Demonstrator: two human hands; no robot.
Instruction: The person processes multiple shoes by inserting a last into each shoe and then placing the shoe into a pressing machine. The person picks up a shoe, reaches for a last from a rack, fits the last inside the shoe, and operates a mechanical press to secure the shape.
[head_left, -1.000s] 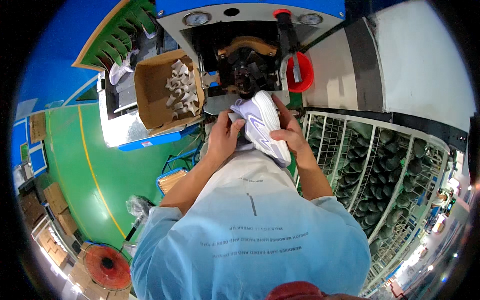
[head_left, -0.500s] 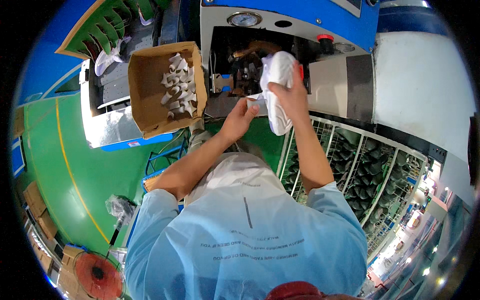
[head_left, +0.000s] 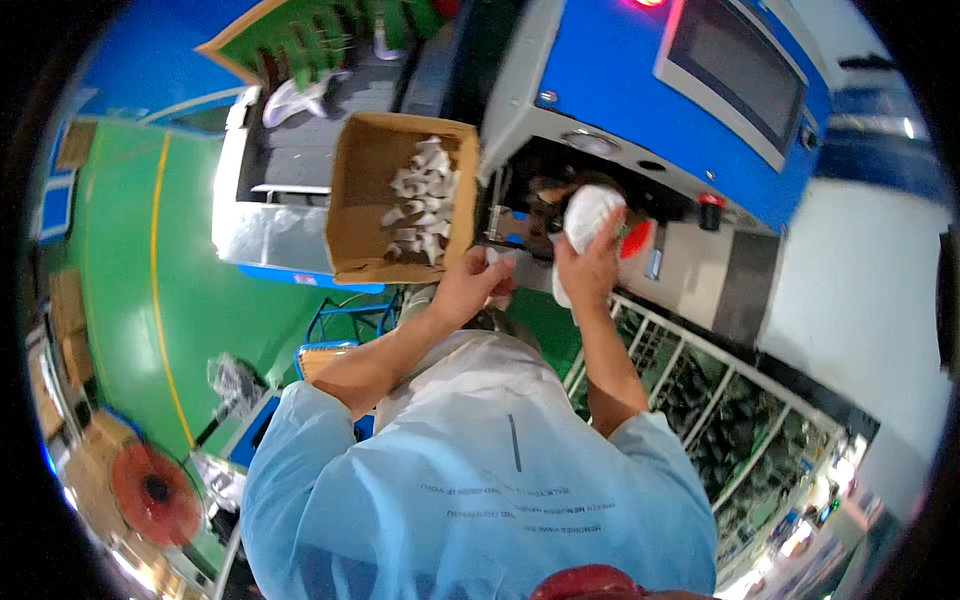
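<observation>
A white shoe point(head_left: 590, 212) is in the grip of my right hand point(head_left: 588, 268), sole facing up, at the mouth of the machine's dark opening point(head_left: 545, 190). The fingers wrap over its side, and part of the shoe lies hidden behind them. Just left of it, my left hand point(head_left: 472, 290) is closed in a pinch on a small whitish piece point(head_left: 503, 260), blurred and partly covered by the fingers. Close beyond that hand stands a cardboard box point(head_left: 352, 215) with many curled white pieces point(head_left: 425, 195) in it.
The blue machine point(head_left: 625, 75) carries a screen point(head_left: 735, 70), a gauge point(head_left: 590, 142) and a red button point(head_left: 711, 200). A wire rack point(head_left: 690, 400) with dark pieces stands at lower right. At far left are a conveyor point(head_left: 350, 150), a green rack point(head_left: 310, 40) and a red fan point(head_left: 157, 488).
The view has shifted, so the machine and box appear further right and lower. The shoe has tilted away and sits nearer the machine's opening. Both hands keep their hold.
</observation>
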